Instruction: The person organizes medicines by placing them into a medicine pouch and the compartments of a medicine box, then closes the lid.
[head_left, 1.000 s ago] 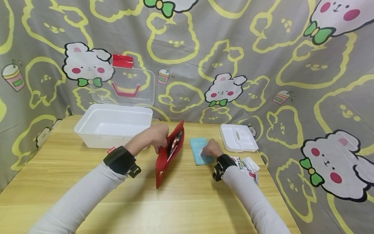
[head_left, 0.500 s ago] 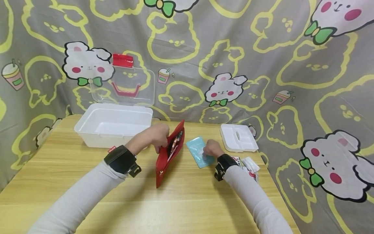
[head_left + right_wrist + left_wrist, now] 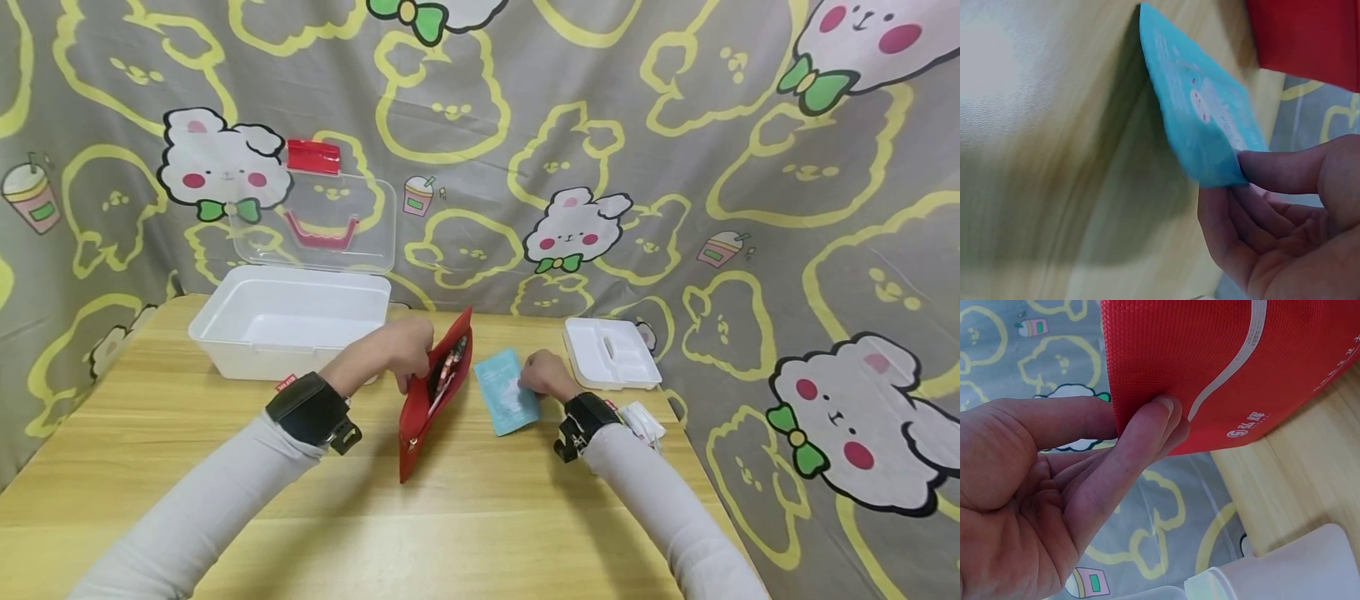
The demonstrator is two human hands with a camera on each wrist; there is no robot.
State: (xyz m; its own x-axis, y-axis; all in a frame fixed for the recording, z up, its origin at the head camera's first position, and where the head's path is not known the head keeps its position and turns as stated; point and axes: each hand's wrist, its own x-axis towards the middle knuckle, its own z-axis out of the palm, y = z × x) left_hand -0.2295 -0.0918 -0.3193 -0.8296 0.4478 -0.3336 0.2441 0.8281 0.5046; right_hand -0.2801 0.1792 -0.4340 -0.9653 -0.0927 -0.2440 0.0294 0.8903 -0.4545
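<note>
My left hand (image 3: 406, 350) pinches the upper edge of a red zippered pouch (image 3: 414, 417), holding it upright on the table with its mouth gaping. Pen-like sticks (image 3: 448, 367) with a patterned finish show inside the pouch. In the left wrist view, thumb and fingers grip the red fabric (image 3: 1210, 362), which has white lettering. To the right, my right hand (image 3: 547, 375) pinches one edge of a flat light-blue packet (image 3: 504, 392). The right wrist view has the blue packet (image 3: 1204, 106) between thumb and fingers, tilted above the wooden surface.
A white box (image 3: 258, 358) with its clear lid (image 3: 315, 221) raised stands at the back left. At the back right lies a white compartment tray (image 3: 592, 358). Small white packets (image 3: 641, 421) lie partly behind my right forearm. A patterned curtain (image 3: 465, 108) hangs behind the table (image 3: 225, 450).
The blue packet has turned and shifted slightly left, and my right hand now holds it by its right edge. My left hand and the red pouch stay in place.
</note>
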